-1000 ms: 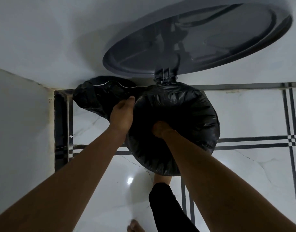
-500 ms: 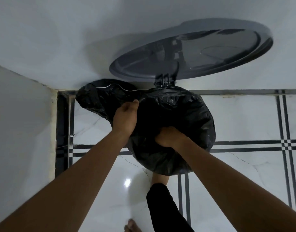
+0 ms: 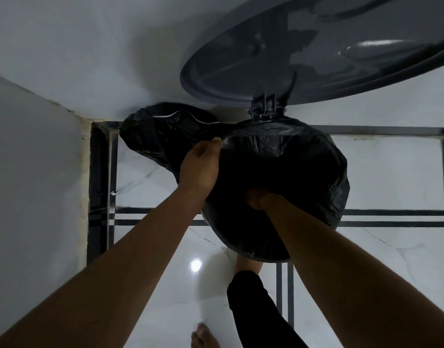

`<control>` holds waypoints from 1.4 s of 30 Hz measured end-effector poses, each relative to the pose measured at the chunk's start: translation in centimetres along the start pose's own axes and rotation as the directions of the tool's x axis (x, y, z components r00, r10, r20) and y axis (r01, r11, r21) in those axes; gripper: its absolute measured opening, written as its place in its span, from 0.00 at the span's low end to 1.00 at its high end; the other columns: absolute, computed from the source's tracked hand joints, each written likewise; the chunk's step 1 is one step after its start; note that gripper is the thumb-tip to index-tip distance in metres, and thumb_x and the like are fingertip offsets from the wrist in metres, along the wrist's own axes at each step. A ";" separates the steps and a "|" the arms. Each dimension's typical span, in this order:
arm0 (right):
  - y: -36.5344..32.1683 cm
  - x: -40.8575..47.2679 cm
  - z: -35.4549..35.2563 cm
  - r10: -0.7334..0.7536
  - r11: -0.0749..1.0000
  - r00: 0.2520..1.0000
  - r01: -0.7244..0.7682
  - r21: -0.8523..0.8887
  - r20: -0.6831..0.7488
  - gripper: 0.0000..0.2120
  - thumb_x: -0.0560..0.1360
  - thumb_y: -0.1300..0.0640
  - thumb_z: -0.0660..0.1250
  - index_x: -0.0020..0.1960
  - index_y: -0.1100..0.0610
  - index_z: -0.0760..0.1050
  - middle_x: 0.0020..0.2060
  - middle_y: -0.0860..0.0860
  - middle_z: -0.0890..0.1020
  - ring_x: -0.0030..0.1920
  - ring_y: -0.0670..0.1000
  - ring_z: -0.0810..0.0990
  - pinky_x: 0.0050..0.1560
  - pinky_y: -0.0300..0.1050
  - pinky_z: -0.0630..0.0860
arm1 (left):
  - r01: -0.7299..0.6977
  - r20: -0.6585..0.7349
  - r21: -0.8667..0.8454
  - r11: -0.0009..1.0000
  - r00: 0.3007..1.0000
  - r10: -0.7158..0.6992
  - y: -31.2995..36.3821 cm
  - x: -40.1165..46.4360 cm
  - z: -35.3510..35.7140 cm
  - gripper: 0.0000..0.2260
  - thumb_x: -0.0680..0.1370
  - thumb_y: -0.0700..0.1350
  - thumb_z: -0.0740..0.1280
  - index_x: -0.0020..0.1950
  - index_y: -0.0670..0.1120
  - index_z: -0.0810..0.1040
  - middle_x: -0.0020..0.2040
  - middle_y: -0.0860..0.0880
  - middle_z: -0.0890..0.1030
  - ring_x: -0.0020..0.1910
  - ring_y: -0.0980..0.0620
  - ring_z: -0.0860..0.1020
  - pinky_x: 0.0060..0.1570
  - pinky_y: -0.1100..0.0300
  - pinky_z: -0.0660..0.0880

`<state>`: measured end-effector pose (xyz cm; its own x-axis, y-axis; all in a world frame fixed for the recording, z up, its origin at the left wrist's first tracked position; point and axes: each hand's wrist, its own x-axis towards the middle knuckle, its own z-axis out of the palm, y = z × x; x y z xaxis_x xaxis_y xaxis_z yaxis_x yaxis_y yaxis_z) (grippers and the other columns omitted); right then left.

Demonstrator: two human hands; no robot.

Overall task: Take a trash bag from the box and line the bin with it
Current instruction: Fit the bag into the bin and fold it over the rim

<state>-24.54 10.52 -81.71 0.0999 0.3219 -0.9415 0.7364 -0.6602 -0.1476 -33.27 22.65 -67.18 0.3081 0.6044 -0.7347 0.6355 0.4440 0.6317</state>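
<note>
A round bin stands on the floor, its grey lid swung up and open against the wall. A black trash bag is draped over the bin's rim and hangs down inside. My left hand grips the bag's edge at the rim's left side. My right hand is pushed down into the bag at the near rim, its fingers hidden in the plastic. No box is in view.
A second, filled black bag lies in the corner left of the bin. White walls close the left and far sides. A foot rests under the bin's front, a black trouser leg and bare toes below.
The camera has come closer to the bin. My right hand has pushed deeper into the bag, and my left hand keeps its hold on the rim's left side.
</note>
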 end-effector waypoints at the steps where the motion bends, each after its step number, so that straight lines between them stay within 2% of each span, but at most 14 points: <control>1: -0.4 -1.0 -0.7 -0.036 0.999 0.999 0.036 -0.034 -0.020 0.22 0.88 0.55 0.52 0.79 0.62 0.62 0.79 0.61 0.64 0.78 0.60 0.64 0.78 0.50 0.57 | 0.007 0.006 0.000 1.000 1.000 -0.007 0.1 -0.1 -0.1 0.14 0.83 0.56 0.63 0.54 0.47 0.82 0.51 0.45 0.84 0.53 0.47 0.82 0.65 0.45 0.76; 3: -0.7 -3.3 -1.4 -0.087 0.992 0.995 0.082 -0.092 -0.049 0.20 0.86 0.55 0.55 0.74 0.62 0.71 0.74 0.62 0.72 0.73 0.60 0.72 0.74 0.52 0.65 | 0.012 0.011 0.004 1.000 1.000 -0.012 0.3 -0.2 -0.1 0.13 0.82 0.56 0.64 0.53 0.49 0.82 0.51 0.47 0.84 0.54 0.46 0.82 0.65 0.44 0.76; 6: -1.0 -7.3 -1.9 -0.177 0.924 0.955 0.079 -0.375 -0.236 0.07 0.74 0.59 0.74 0.49 0.62 0.85 0.50 0.62 0.85 0.52 0.61 0.85 0.51 0.56 0.82 | 0.005 0.010 0.007 1.000 1.000 -0.005 0.4 -0.5 -0.1 0.13 0.82 0.57 0.64 0.54 0.49 0.82 0.51 0.47 0.84 0.55 0.45 0.82 0.65 0.44 0.76; 10: -0.9 -6.7 -3.0 -0.032 0.971 0.984 -0.012 -0.241 -0.176 0.16 0.83 0.59 0.58 0.66 0.63 0.77 0.65 0.62 0.79 0.67 0.63 0.77 0.66 0.55 0.73 | 0.000 0.008 0.012 1.000 1.000 0.000 0.6 -0.6 -0.1 0.12 0.81 0.57 0.64 0.51 0.51 0.81 0.50 0.47 0.84 0.55 0.45 0.81 0.65 0.43 0.76; 12: -0.7 -4.7 -3.0 0.002 0.985 0.996 -0.017 -0.171 -0.088 0.22 0.87 0.55 0.52 0.78 0.62 0.66 0.77 0.62 0.68 0.77 0.61 0.67 0.77 0.54 0.62 | -0.003 0.008 0.020 1.000 1.000 0.003 0.6 -0.5 0.0 0.12 0.82 0.56 0.64 0.51 0.50 0.81 0.49 0.48 0.83 0.54 0.46 0.81 0.65 0.44 0.75; 16: 0.3 -1.6 -1.6 0.089 0.994 0.995 -0.085 -0.071 0.054 0.25 0.88 0.54 0.49 0.83 0.60 0.50 0.83 0.59 0.53 0.82 0.61 0.53 0.79 0.54 0.51 | -0.019 0.020 0.015 1.000 1.000 0.019 0.3 0.0 0.2 0.14 0.83 0.56 0.63 0.54 0.46 0.81 0.49 0.47 0.83 0.52 0.47 0.81 0.64 0.45 0.76; 23: -0.1 -0.9 -0.3 0.048 0.988 0.999 -0.047 -0.148 0.001 0.20 0.86 0.59 0.56 0.76 0.65 0.67 0.75 0.63 0.70 0.76 0.63 0.68 0.75 0.56 0.64 | -0.051 0.028 0.002 0.999 0.998 0.051 -0.6 0.7 0.1 0.14 0.83 0.55 0.63 0.54 0.46 0.81 0.48 0.48 0.83 0.50 0.51 0.81 0.61 0.49 0.77; 27: -1.3 -6.2 -1.1 0.052 0.984 0.983 -0.021 0.175 -0.174 0.17 0.85 0.59 0.55 0.68 0.63 0.76 0.70 0.62 0.76 0.71 0.61 0.75 0.71 0.52 0.69 | -0.189 -0.034 0.182 0.965 0.980 0.198 -1.6 0.1 -0.2 0.18 0.80 0.61 0.61 0.57 0.50 0.82 0.54 0.43 0.83 0.54 0.47 0.81 0.60 0.50 0.76; 29: -0.6 -9.9 -0.9 0.031 0.945 0.905 0.112 0.307 -0.424 0.12 0.81 0.57 0.60 0.52 0.60 0.81 0.55 0.61 0.84 0.58 0.62 0.82 0.59 0.52 0.78 | -0.213 -0.093 0.270 0.939 0.965 0.245 -2.3 -1.0 -0.6 0.19 0.78 0.62 0.62 0.64 0.54 0.79 0.63 0.44 0.78 0.65 0.44 0.75 0.70 0.51 0.68; 31: 1.1 -13.5 0.2 0.041 0.930 0.660 0.249 0.269 -0.750 0.13 0.75 0.55 0.62 0.51 0.59 0.84 0.47 0.58 0.86 0.51 0.60 0.84 0.51 0.52 0.82 | -0.209 -0.158 0.278 0.938 0.953 0.259 -3.3 -3.0 -1.0 0.20 0.81 0.57 0.66 0.71 0.53 0.74 0.69 0.46 0.72 0.70 0.45 0.69 0.69 0.58 0.61; 33: 2.9 -17.0 1.4 0.079 0.967 0.373 0.197 0.162 -0.925 0.14 0.72 0.59 0.66 0.55 0.57 0.86 0.49 0.55 0.87 0.56 0.60 0.81 0.50 0.54 0.82 | -0.202 -0.202 0.248 0.947 0.946 0.255 -4.5 -5.0 -1.4 0.21 0.81 0.54 0.67 0.73 0.52 0.71 0.70 0.44 0.69 0.68 0.44 0.70 0.69 0.52 0.67; 35: 5.0 -18.9 2.7 0.129 0.984 0.231 0.089 0.153 -0.964 0.14 0.72 0.63 0.69 0.56 0.58 0.85 0.56 0.55 0.84 0.60 0.62 0.78 0.50 0.56 0.81 | -0.152 -0.201 0.163 0.975 0.962 0.184 -6.0 -6.5 -1.7 0.21 0.81 0.54 0.67 0.74 0.54 0.70 0.68 0.45 0.68 0.60 0.48 0.76 0.59 0.54 0.76; 38: 7.9 -19.6 4.9 0.336 0.914 0.339 0.107 0.391 -0.879 0.16 0.77 0.63 0.70 0.64 0.58 0.80 0.66 0.57 0.77 0.59 0.60 0.80 0.51 0.52 0.83 | -0.001 -0.099 0.002 1.000 0.995 0.002 -7.8 -8.2 -1.8 0.18 0.82 0.57 0.64 0.72 0.65 0.69 0.65 0.48 0.78 0.55 0.50 0.81 0.51 0.56 0.78; 42: 9.2 -19.4 6.2 0.505 0.682 0.481 0.288 0.673 -0.717 0.13 0.80 0.61 0.69 0.63 0.52 0.80 0.59 0.53 0.82 0.39 0.44 0.83 0.43 0.24 0.73 | 0.052 -0.040 -0.235 0.971 0.997 -0.063 -9.3 -9.3 -1.8 0.21 0.85 0.40 0.62 0.73 0.61 0.73 0.56 0.47 0.85 0.50 0.47 0.84 0.50 0.55 0.80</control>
<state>-23.88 -5.99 -66.69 0.8995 0.3080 -0.3099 0.0804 -0.8139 -0.5753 -43.27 14.09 -65.75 0.2395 0.6011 -0.7624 0.4660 0.6178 0.6334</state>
